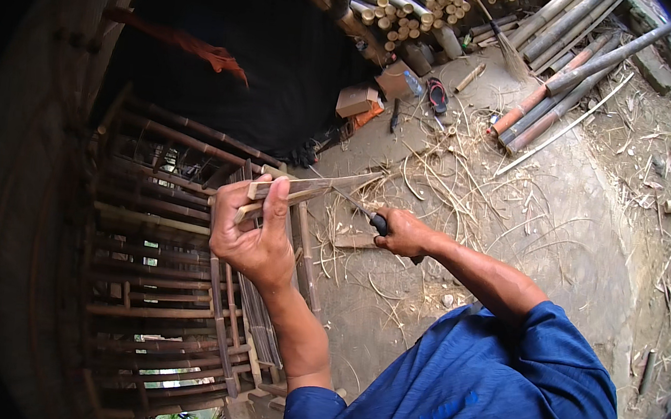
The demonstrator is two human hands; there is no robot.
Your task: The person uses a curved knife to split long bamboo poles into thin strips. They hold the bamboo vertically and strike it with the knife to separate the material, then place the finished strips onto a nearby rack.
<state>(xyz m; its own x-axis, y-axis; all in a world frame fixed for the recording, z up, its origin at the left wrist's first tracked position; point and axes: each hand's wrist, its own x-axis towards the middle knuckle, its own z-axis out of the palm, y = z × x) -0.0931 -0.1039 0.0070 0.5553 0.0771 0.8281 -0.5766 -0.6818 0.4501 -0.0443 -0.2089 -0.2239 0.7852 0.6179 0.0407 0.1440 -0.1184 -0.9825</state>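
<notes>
My left hand (254, 238) is raised and closed around the near end of a split bamboo piece (310, 184). Two cut ends show by the thumb, and the bamboo reaches away to the right, narrowing toward its far tip. In my right hand (404, 234) is a knife (380, 223), gripped by its black handle. Its thin blade points up and left and meets the bamboo near the middle. Whether the edge is in the bamboo or only against it, I cannot tell.
Thin bamboo shavings (459, 181) litter the floor. A bamboo rack (174, 295) stands close at my left. Stacked bamboo poles (419, 7) lie at the back, with longer poles (557, 93) at the far right. A cardboard box (357, 100) and a sandal (437, 96) are ahead.
</notes>
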